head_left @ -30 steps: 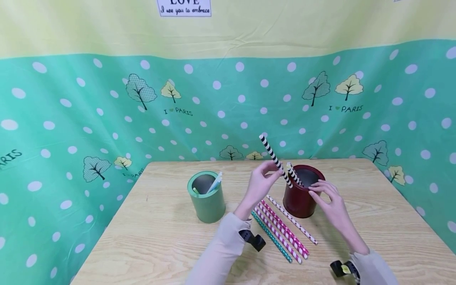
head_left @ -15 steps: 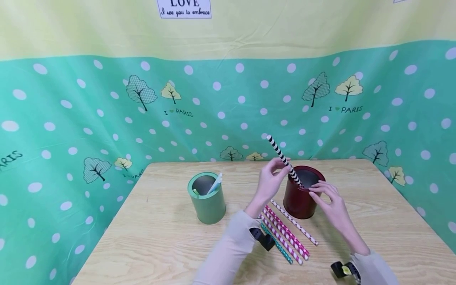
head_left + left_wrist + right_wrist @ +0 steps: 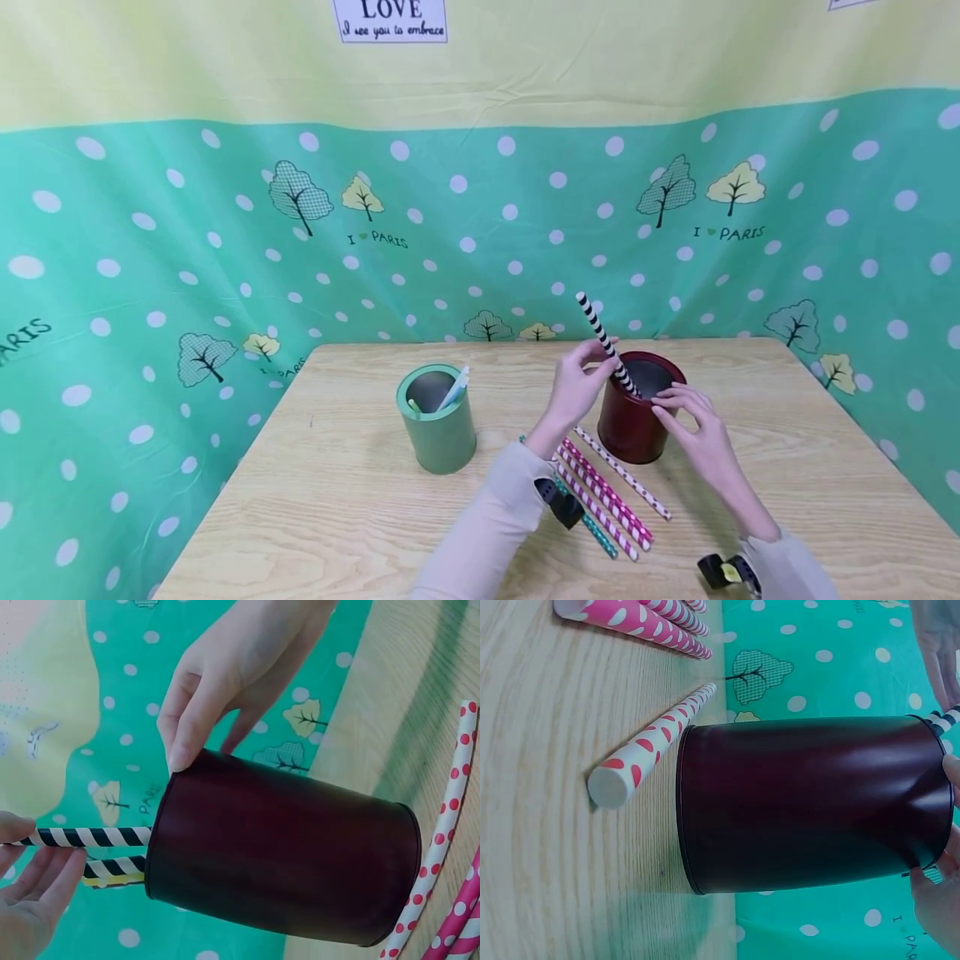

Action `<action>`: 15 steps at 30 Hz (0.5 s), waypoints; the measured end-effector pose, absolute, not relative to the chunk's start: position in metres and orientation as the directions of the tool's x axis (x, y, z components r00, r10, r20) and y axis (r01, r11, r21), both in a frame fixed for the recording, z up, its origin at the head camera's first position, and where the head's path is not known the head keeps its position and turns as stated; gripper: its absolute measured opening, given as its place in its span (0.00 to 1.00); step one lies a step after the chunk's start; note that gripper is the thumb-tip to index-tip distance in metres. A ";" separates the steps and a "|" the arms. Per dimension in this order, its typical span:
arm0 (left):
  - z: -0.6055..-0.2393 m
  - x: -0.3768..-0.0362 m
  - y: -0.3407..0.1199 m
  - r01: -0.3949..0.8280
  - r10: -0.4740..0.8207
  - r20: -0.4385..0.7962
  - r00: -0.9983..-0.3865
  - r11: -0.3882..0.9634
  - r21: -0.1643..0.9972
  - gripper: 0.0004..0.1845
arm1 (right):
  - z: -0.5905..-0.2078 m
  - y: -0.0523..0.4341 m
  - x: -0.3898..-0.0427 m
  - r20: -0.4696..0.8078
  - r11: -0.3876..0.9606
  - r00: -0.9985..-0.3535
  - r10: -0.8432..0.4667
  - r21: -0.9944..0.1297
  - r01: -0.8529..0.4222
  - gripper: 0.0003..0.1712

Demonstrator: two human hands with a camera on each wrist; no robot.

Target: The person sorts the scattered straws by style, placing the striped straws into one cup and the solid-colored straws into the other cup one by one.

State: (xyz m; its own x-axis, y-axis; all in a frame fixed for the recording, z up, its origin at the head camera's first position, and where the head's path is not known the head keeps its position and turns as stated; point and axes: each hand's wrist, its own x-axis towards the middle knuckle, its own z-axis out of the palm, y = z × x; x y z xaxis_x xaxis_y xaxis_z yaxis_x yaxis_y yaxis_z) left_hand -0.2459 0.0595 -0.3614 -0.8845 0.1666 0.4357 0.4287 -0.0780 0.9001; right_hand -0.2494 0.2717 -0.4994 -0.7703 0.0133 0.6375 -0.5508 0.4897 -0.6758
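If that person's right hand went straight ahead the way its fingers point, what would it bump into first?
The dark red cup: the right hand touches its rim. Past that, the black-and-white straw in the left hand seems next in line, though depth is hard to judge.

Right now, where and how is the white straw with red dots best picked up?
Probably by its near half, pinched across its width from above. The white straw lies flat on the table, long and thin. Its far part runs beside the dark red cup, with pink straws to its left; the near end points away from the cup, leaving more room.
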 end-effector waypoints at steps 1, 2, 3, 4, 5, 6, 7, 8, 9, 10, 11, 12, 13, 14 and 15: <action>-0.362 -0.246 0.059 0.426 0.170 0.431 -0.886 -0.071 0.902 0.13 | -0.501 0.272 -0.250 0.638 0.489 -0.770 0.016 -0.677 -0.551 0.10; -0.362 -0.246 0.059 0.429 0.174 0.432 -0.885 -0.061 0.901 0.13 | -0.501 0.272 -0.250 0.634 0.490 -0.773 0.018 -0.679 -0.546 0.10; -0.363 -0.246 0.058 0.436 0.176 0.439 -0.881 -0.056 0.898 0.14 | -0.501 0.272 -0.250 0.630 0.493 -0.776 0.021 -0.682 -0.540 0.10; -0.364 -0.247 0.056 0.437 0.178 0.439 -0.881 -0.050 0.898 0.15 | -0.511 0.277 -0.257 0.628 0.542 -0.777 0.043 -0.668 -0.510 0.11; -0.364 -0.247 0.055 0.440 0.179 0.440 -0.880 -0.040 0.897 0.15 | -0.510 0.276 -0.257 0.631 0.539 -0.775 0.040 -0.667 -0.515 0.11; -0.364 -0.248 0.053 0.444 0.181 0.441 -0.879 -0.029 0.896 0.15 | -0.509 0.275 -0.256 0.635 0.536 -0.772 0.036 -0.664 -0.521 0.11; -0.365 -0.248 0.052 0.447 0.182 0.443 -0.878 -0.017 0.894 0.15 | -0.505 0.273 -0.253 0.638 0.535 -0.769 0.032 -0.661 -0.526 0.10; -0.366 -0.249 0.049 0.451 0.183 0.444 -0.877 -0.006 0.893 0.16 | -0.496 0.270 -0.247 0.637 0.526 -0.771 0.024 -0.664 -0.532 0.09; -0.367 -0.249 0.047 0.449 0.181 0.440 -0.879 0.007 0.894 0.16 | -0.486 0.265 -0.241 0.634 0.516 -0.773 0.020 -0.669 -0.535 0.09; -0.368 -0.249 0.044 0.442 0.178 0.432 -0.884 0.019 0.897 0.16 | -0.477 0.261 -0.235 0.629 0.505 -0.777 0.015 -0.676 -0.537 0.08; -0.369 -0.249 0.041 0.440 0.177 0.428 -0.886 0.030 0.898 0.16 | -0.467 0.257 -0.229 0.626 0.493 -0.780 0.011 -0.682 -0.541 0.08; -0.371 -0.248 0.038 0.437 0.176 0.423 -0.889 0.046 0.898 0.17 | -0.460 0.254 -0.225 0.620 0.486 -0.785 0.008 -0.689 -0.539 0.08; -0.372 -0.246 0.035 0.434 0.176 0.419 -0.891 0.055 0.899 0.17 | -0.458 0.253 -0.224 0.625 0.478 -0.781 0.007 -0.688 -0.546 0.08; -0.373 -0.244 0.032 0.428 0.180 0.412 -0.893 0.064 0.901 0.17 | -0.460 0.254 -0.225 0.626 0.477 -0.780 0.004 -0.687 -0.548 0.08; -0.372 -0.241 0.028 0.423 0.187 0.404 -0.895 0.076 0.903 0.16 | -0.467 0.257 -0.229 0.635 0.482 -0.772 0.005 -0.678 -0.555 0.08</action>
State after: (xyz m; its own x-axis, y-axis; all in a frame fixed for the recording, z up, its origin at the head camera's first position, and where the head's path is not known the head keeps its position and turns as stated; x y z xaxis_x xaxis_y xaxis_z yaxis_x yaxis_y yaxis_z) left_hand -0.2406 0.0279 -0.3722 -0.8954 0.1866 0.4042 0.4233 0.0757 0.9028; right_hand -0.2294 0.2572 -0.4671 -0.7722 0.0050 0.6354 -0.5550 0.4816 -0.6782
